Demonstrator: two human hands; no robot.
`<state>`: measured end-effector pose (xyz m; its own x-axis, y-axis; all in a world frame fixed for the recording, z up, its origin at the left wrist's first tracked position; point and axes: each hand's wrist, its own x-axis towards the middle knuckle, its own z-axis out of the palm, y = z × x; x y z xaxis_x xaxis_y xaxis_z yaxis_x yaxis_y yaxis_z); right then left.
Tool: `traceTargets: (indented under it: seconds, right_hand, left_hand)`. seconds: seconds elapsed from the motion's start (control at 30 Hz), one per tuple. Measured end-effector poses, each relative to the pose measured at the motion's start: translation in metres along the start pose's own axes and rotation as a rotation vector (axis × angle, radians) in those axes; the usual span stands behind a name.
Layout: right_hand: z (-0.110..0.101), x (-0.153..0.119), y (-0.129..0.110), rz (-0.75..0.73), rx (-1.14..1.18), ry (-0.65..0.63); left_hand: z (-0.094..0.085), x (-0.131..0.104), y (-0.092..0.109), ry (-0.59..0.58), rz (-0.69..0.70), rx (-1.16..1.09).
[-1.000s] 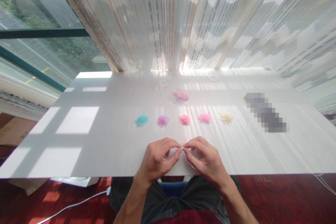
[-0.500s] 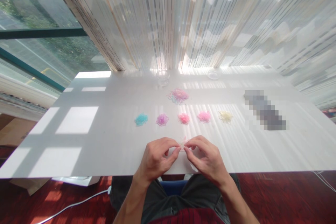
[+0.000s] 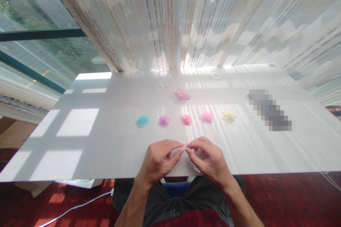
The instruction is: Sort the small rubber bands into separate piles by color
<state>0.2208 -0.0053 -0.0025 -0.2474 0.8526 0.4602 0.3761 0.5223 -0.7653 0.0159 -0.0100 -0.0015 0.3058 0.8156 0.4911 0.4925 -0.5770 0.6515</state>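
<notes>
My left hand (image 3: 162,158) and my right hand (image 3: 207,156) meet near the table's front edge, thumbs and forefingers curled in a pinch. Between their fingertips is a pale, thin translucent elastic band, mostly hidden by the fingers. A small pinkish cluster (image 3: 187,140) shows just behind them on the table. Beyond my hands lies a row of small piles of translucent elastic bands: teal (image 3: 142,121), purple (image 3: 163,121), coral red (image 3: 185,119), pink (image 3: 207,117) and pale yellow (image 3: 229,117). A larger mixed-colour pile (image 3: 180,96) lies behind the row.
The white table (image 3: 119,156) carries a clear round container (image 3: 164,78) and a clear shallow dish or lid (image 3: 216,74) at the back. A pixelated dark oblong (image 3: 270,110) lies at the right. Striped curtains (image 3: 165,21) hang behind; a white cable (image 3: 77,206) runs across the floor.
My fingertips have shifted very slightly around the pale band. The piles stay in place; the view has moved a little.
</notes>
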Motion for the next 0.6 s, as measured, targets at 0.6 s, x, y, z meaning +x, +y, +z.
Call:
traceTargets:
  seconds: [0.6]
  right_hand:
    - [0.0,-0.0003,-0.0009,0.021,0.007,0.001]
  left_hand:
    - [-0.0009,0.0002,0.0001,-0.004,0.004,0.024]
